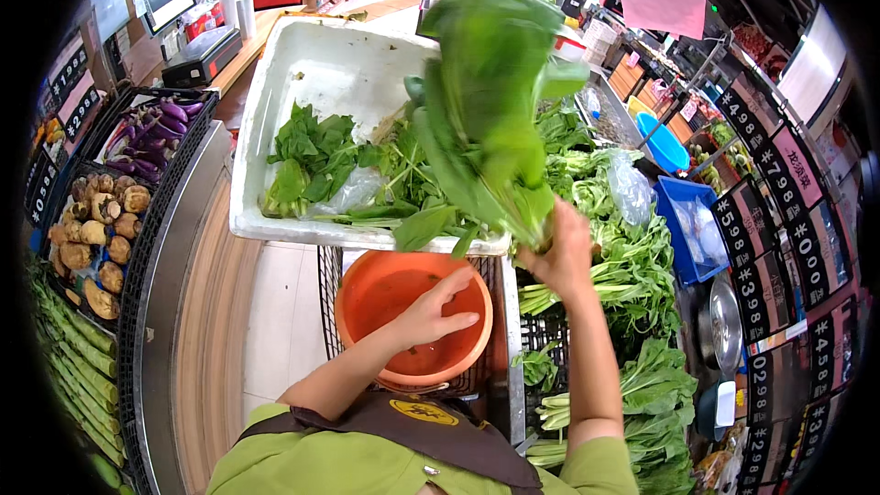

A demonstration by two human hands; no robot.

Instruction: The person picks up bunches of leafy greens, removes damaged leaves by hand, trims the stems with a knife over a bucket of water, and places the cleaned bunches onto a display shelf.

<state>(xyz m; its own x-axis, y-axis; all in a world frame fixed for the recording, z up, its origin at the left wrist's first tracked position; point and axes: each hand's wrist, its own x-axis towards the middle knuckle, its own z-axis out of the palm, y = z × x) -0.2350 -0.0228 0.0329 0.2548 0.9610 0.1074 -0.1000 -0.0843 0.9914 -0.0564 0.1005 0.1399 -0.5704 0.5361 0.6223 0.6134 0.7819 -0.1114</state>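
My right hand (pixel 567 247) is closed around the stem end of a large bunch of leafy greens (pixel 488 96), blurred by motion and raised over the right part of a white foam box (pixel 330 55). My left hand (pixel 436 309) holds nothing, its fingers apart, above an orange plastic basin (pixel 412 364). Inside the box lie smaller bunches of greens (pixel 309 151) and a crumpled clear plastic bag (pixel 354 192). The raised bunch hides part of the box's right side. The basin sits low in front of me, just below the box's near edge.
More leafy greens (pixel 646 399) fill the display at my right, beside a blue crate (pixel 677 227) and price signs (pixel 770 172). Black crates at left hold eggplants (pixel 155 137) and brown root vegetables (pixel 93 234). A wooden-topped counter with a scale (pixel 203 55) stands behind them.
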